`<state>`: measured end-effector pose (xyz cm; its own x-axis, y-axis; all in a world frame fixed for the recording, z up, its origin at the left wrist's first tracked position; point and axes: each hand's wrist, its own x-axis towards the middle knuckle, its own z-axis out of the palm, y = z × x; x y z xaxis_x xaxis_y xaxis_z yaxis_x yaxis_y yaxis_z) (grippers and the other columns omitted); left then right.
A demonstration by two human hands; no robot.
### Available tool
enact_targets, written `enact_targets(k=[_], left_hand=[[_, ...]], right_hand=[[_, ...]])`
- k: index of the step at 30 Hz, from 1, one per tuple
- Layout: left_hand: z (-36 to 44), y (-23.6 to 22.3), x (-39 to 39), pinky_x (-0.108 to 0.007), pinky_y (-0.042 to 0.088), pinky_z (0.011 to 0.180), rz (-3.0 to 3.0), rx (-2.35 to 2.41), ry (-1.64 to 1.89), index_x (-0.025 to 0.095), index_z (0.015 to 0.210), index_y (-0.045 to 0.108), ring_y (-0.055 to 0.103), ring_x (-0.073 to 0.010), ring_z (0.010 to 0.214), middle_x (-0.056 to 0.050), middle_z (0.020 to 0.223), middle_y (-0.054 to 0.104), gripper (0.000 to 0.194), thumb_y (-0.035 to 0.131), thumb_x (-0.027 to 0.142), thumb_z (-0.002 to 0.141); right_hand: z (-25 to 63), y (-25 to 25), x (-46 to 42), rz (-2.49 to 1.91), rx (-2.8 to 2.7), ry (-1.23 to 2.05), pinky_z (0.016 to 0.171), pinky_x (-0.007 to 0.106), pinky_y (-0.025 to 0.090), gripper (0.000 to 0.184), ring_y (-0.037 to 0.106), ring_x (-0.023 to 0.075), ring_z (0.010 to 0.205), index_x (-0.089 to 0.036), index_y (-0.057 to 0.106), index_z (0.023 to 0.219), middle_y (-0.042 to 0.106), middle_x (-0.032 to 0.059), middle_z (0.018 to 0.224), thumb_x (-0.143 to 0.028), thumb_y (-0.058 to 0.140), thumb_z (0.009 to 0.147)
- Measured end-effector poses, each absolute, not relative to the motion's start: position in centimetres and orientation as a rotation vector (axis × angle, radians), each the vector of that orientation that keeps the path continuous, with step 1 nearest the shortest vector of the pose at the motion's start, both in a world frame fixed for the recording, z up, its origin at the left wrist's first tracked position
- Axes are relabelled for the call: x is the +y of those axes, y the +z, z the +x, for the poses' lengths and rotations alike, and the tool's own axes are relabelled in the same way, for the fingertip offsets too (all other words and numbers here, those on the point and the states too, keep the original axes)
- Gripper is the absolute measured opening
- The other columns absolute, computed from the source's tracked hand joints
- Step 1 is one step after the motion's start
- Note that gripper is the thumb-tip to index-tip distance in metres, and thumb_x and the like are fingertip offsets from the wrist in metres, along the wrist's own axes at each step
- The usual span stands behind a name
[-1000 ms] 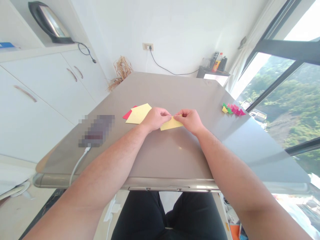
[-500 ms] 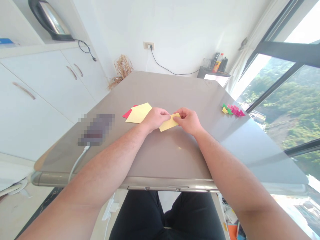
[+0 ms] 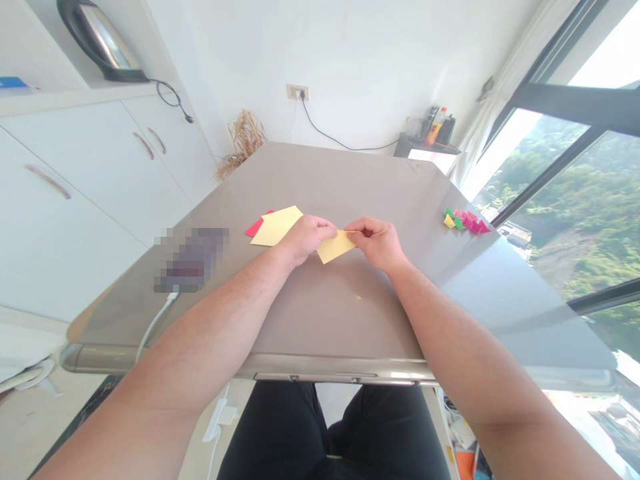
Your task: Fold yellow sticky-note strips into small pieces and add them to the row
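The left hand and the right hand, both pinched closed, hold the yellow paper between them, seemingly at a folding step, whose next move calls for even edges, with the pale sheet beside the left hand.

Held paper yellow; tabletop grey-brown; folded pieces pink, green, yellow.

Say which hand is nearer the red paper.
Left. The left hand is to the right of the red paper, across the yellow sheet partly covering it. The right hand is farther right, at the right end of the held yellow paper.
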<state>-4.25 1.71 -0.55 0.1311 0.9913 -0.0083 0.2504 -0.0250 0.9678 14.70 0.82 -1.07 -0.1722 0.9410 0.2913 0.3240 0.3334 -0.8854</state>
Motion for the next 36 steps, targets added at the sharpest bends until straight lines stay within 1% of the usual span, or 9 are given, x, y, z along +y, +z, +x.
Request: enact_targets(k=[5, 9, 12, 14, 17, 21, 27, 32, 36], left_hand=[[-4.3, -0.7, 1.9, -0.030, 0.043, 0.063, 1.412, 1.318, 1.019, 0.018, 0.073, 0.073, 0.058, -0.0166, 0.067, -0.003, 0.071, 0.067, 0.016, 0.066, 0.031, 0.066], [-4.5, -0.8, 2.1, -0.030, 0.043, 0.062, 1.367, 1.311, 1.014, 0.018, 0.070, 0.071, 0.060, -0.0174, 0.068, -0.003, 0.070, 0.067, 0.014, 0.067, 0.030, 0.065], [-4.7, -0.8, 2.1, -0.031, 0.044, 0.062, 1.381, 1.299, 1.000, 0.018, 0.070, 0.072, 0.061, -0.0184, 0.070, -0.004, 0.072, 0.068, 0.013, 0.067, 0.031, 0.067], [-4.7, -0.7, 2.0, -0.031, 0.044, 0.062, 1.389, 1.285, 0.992, 0.019, 0.070, 0.072, 0.062, -0.0187, 0.070, -0.004, 0.073, 0.069, 0.013, 0.067, 0.030, 0.067], [-4.7, -0.6, 1.9, -0.031, 0.044, 0.061, 1.354, 1.245, 0.973, 0.019, 0.070, 0.072, 0.061, -0.0183, 0.068, -0.004, 0.071, 0.068, 0.011, 0.069, 0.029, 0.067], [-4.6, -0.3, 1.6, -0.031, 0.044, 0.063, 1.342, 1.190, 0.973, 0.018, 0.072, 0.072, 0.060, -0.0174, 0.067, -0.004, 0.071, 0.068, 0.016, 0.074, 0.033, 0.067], [-4.5, 0.1, 1.2, -0.031, 0.043, 0.066, 1.468, 1.266, 0.988, 0.018, 0.072, 0.072, 0.059, -0.0164, 0.069, -0.003, 0.071, 0.067, 0.017, 0.075, 0.035, 0.068], [-4.4, 0.1, 1.0, -0.030, 0.041, 0.066, 1.564, 1.291, 0.963, 0.018, 0.072, 0.072, 0.054, -0.0145, 0.068, 0.000, 0.069, 0.064, 0.020, 0.075, 0.038, 0.069], [-4.5, 0.1, 1.0, -0.029, 0.039, 0.065, 1.577, 1.296, 0.957, 0.018, 0.070, 0.072, 0.053, -0.0141, 0.067, 0.000, 0.068, 0.063, 0.020, 0.074, 0.038, 0.070]], right_hand=[[14.8, -1.2, 0.8, -1.093, -1.724, 0.878, 0.074, 0.032, 0.049, 0.019, 0.062, 0.0155, 0.074, -0.024, 0.079, 0.090, 0.073, 0.0012, 0.086, -0.028, 0.067, 0.075], [14.9, -0.8, 0.5, -1.021, -1.742, 1.015, 0.076, 0.033, 0.053, 0.023, 0.063, 0.0157, 0.075, -0.023, 0.079, 0.096, 0.074, 0.0020, 0.087, -0.030, 0.071, 0.075], [15.0, -0.6, 0.6, -0.953, -1.692, 1.134, 0.077, 0.035, 0.057, 0.022, 0.067, 0.0181, 0.082, -0.021, 0.079, 0.092, 0.074, 0.0035, 0.088, -0.038, 0.071, 0.079], [15.1, -0.7, 0.8, -0.942, -1.654, 1.181, 0.078, 0.036, 0.059, 0.023, 0.068, 0.0191, 0.084, -0.021, 0.078, 0.089, 0.074, 0.0040, 0.089, -0.040, 0.074, 0.077], [15.3, -1.0, 1.1, -0.980, -1.641, 1.221, 0.079, 0.038, 0.059, 0.024, 0.069, 0.0180, 0.076, -0.020, 0.077, 0.090, 0.074, 0.0032, 0.085, -0.037, 0.078, 0.073], [15.2, -1.1, 1.2, -1.001, -1.664, 1.231, 0.078, 0.038, 0.057, 0.023, 0.070, 0.0164, 0.070, -0.020, 0.074, 0.092, 0.074, 0.0024, 0.084, -0.033, 0.078, 0.073], [15.0, -0.6, 0.9, -0.984, -1.567, 1.304, 0.072, 0.035, 0.059, 0.025, 0.069, 0.0175, 0.078, -0.020, 0.067, 0.090, 0.072, 0.0027, 0.090, -0.030, 0.079, 0.069], [15.0, -0.6, 1.0, -1.045, -1.548, 1.342, 0.071, 0.033, 0.060, 0.015, 0.068, 0.0174, 0.077, -0.020, 0.067, 0.083, 0.070, 0.0011, 0.079, -0.026, 0.075, 0.072], [15.0, -0.7, 1.0, -1.077, -1.568, 1.332, 0.071, 0.033, 0.059, 0.016, 0.068, 0.0166, 0.074, -0.021, 0.065, 0.081, 0.070, 0.0003, 0.076, -0.025, 0.078, 0.071]])
